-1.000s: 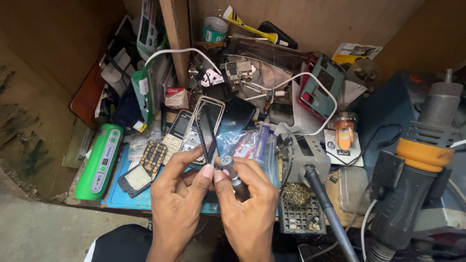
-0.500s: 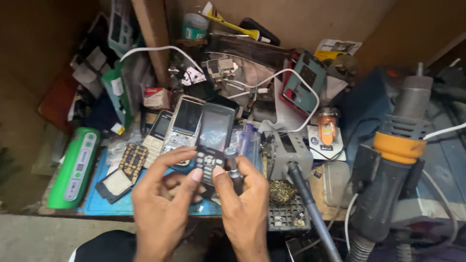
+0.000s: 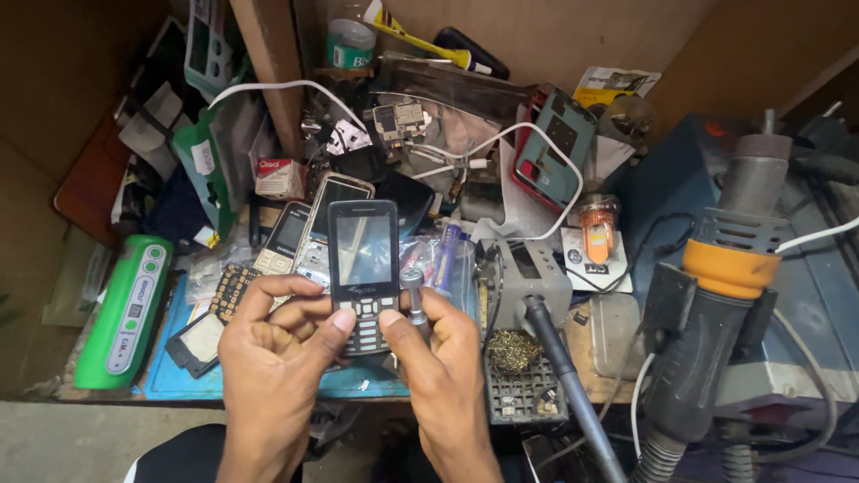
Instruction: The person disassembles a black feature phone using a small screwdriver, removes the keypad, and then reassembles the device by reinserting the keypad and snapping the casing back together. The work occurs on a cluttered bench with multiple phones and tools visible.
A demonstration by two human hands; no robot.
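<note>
My left hand [image 3: 277,344] has its grip clamped on the dark keypad phone [image 3: 362,273], held upright above the near edge of the cluttered table [image 3: 170,380], while my right hand [image 3: 438,353] pinches a small metal screwdriver [image 3: 415,300] just beside its right edge.

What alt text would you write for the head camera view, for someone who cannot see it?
Two bare hands hold a black keypad phone upright over a cluttered repair bench: the left hand grips its lower edge, the right hand also holds a small metal-tipped tool. Around them lie other phones, a green device and a hot-air gun.
</note>
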